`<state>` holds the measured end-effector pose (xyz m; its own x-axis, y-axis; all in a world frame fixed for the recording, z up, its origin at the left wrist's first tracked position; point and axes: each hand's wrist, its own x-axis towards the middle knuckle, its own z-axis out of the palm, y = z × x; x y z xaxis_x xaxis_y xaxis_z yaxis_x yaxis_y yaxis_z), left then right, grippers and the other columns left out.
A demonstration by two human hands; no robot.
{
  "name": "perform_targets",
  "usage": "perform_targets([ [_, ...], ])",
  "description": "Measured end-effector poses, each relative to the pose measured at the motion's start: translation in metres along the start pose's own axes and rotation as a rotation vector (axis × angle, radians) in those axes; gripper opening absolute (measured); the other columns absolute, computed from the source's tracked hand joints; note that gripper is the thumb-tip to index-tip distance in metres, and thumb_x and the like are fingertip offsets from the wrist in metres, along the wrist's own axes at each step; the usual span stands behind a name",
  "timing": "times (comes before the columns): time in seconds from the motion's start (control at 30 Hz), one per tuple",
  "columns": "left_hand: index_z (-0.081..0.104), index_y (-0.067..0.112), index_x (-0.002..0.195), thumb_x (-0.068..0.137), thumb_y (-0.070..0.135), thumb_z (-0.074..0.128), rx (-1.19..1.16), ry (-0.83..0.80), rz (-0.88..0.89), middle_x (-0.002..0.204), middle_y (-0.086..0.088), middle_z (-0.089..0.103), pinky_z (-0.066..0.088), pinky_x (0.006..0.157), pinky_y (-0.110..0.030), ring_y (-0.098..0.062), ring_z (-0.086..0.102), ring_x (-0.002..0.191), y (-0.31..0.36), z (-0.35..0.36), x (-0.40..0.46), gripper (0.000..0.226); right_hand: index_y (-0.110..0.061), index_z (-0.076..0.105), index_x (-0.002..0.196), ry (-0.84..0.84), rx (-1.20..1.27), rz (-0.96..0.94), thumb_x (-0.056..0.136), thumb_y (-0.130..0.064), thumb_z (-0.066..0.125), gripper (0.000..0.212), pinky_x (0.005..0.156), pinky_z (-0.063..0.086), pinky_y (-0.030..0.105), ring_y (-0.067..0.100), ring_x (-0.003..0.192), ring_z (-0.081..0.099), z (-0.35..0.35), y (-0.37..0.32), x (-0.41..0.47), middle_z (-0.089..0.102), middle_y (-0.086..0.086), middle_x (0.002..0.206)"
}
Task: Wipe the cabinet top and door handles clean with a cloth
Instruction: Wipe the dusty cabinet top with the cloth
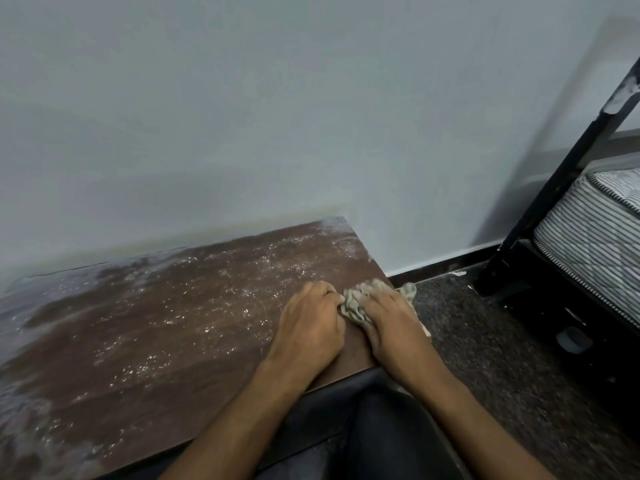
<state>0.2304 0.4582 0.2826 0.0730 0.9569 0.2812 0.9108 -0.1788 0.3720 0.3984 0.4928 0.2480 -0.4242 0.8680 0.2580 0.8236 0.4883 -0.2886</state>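
Dark-clothed legs (pixel 391 441) fill the bottom edge, closest to the camera, pressed up to the front edge of the brown cabinet top (pixel 156 334). Both bare forearms reach forward over its right end. At that end lies the crumpled grey-green cloth (pixel 360 299), bunched on the wood with one corner hanging past the right edge above the speckled floor (pixel 512 341). Right hand (pixel 391 317) lies on top of the cloth, its fingers (pixel 372 299) bent down into the folds and gripping them. Left hand (pixel 311 320) sits just beside it on the tabletop, fingers curled under and pinching the cloth's left edge. White dust and flecks (pixel 166 306) cover most of the brown surface, thickest along the pale wall (pixel 277 116). A black bed frame (pixel 561 188) with a striped mattress (pixel 595 230) stands at the right.
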Motion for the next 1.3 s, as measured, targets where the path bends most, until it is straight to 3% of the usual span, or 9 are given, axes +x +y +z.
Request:
perform_targets([
  [0.13, 0.066, 0.015, 0.115, 0.087, 0.024, 0.049, -0.006, 0.026, 0.007, 0.111, 0.003, 0.064, 0.048, 0.095, -0.035, -0.018, 0.057, 0.106, -0.001, -0.003, 0.004, 0.034, -0.012, 0.068, 0.125, 0.048, 0.004, -0.024, 0.091, -0.031, 0.039, 0.048, 0.11, 0.044, 0.039, 0.029, 0.124, 0.058, 0.002, 0.0, 0.005, 0.067, 0.007, 0.128],
  [0.43, 0.064, 0.011, 0.123, 0.087, 0.017, 0.053, 0.026, 0.008, -0.02, 0.113, 0.0, 0.064, 0.048, 0.096, -0.037, -0.02, 0.057, 0.109, -0.003, -0.008, 0.002, 0.038, -0.016, 0.052, 0.143, -0.075, -0.002, 0.074, 0.104, -0.028, 0.045, 0.041, 0.121, 0.025, 0.044, 0.031, 0.142, 0.037, 0.024, 0.019, 0.123, 0.048, 0.008, 0.151],
  [0.6, 0.065, 0.011, 0.119, 0.084, 0.017, 0.052, -0.012, 0.08, -0.125, 0.114, -0.001, 0.064, 0.048, 0.096, -0.037, -0.021, 0.057, 0.108, -0.015, -0.013, -0.003, 0.038, -0.017, 0.057, 0.14, -0.076, 0.074, -0.039, 0.101, -0.024, 0.05, 0.041, 0.121, 0.028, 0.043, 0.03, 0.142, 0.039, 0.01, -0.001, 0.065, 0.053, 0.008, 0.147],
  [0.77, 0.065, 0.015, 0.123, 0.088, 0.016, 0.052, -0.073, 0.105, -0.153, 0.117, 0.004, 0.064, 0.046, 0.098, -0.03, -0.014, 0.054, 0.111, -0.016, -0.019, -0.014, 0.037, -0.017, 0.066, 0.129, -0.076, 0.09, -0.229, 0.093, -0.031, 0.045, 0.044, 0.116, 0.032, 0.03, 0.023, 0.132, 0.05, 0.001, -0.028, -0.011, 0.062, 0.002, 0.137],
  [0.87, 0.068, 0.016, 0.115, 0.086, 0.017, 0.052, -0.073, 0.091, -0.148, 0.111, 0.004, 0.065, 0.048, 0.095, -0.032, -0.016, 0.055, 0.106, -0.016, -0.021, -0.02, 0.034, -0.016, 0.064, 0.132, -0.097, 0.11, -0.2, 0.096, -0.031, 0.044, 0.044, 0.118, 0.03, 0.036, 0.027, 0.137, 0.045, 0.008, -0.014, 0.021, 0.058, 0.006, 0.141],
  [1.03, 0.064, 0.015, 0.121, 0.087, 0.013, 0.051, -0.089, 0.118, -0.19, 0.117, 0.004, 0.062, 0.047, 0.098, -0.034, -0.015, 0.053, 0.11, -0.023, -0.029, -0.03, 0.037, -0.011, 0.061, 0.135, -0.035, 0.041, -0.022, 0.097, -0.018, 0.057, 0.038, 0.117, 0.031, 0.045, 0.036, 0.137, 0.044, 0.022, -0.023, 0.075, 0.058, 0.012, 0.14],
  [1.13, 0.065, 0.011, 0.112, 0.084, 0.01, 0.051, -0.1, 0.17, -0.216, 0.111, 0.001, 0.062, 0.049, 0.093, -0.036, -0.017, 0.054, 0.104, -0.032, -0.032, -0.035, 0.031, -0.012, 0.066, 0.125, -0.006, 0.088, -0.147, 0.096, -0.022, 0.05, 0.034, 0.115, 0.036, 0.043, 0.033, 0.132, 0.049, 0.022, -0.052, 0.043, 0.062, 0.01, 0.132],
  [1.3, 0.067, 0.014, 0.115, 0.088, 0.008, 0.052, -0.112, 0.167, -0.234, 0.113, 0.003, 0.063, 0.047, 0.097, -0.031, -0.014, 0.054, 0.109, -0.036, -0.035, -0.042, 0.032, -0.018, 0.059, 0.136, -0.187, 0.175, -0.374, 0.096, -0.029, 0.044, 0.044, 0.119, 0.032, 0.038, 0.023, 0.14, 0.041, 0.018, -0.067, -0.007, 0.053, 0.001, 0.146],
])
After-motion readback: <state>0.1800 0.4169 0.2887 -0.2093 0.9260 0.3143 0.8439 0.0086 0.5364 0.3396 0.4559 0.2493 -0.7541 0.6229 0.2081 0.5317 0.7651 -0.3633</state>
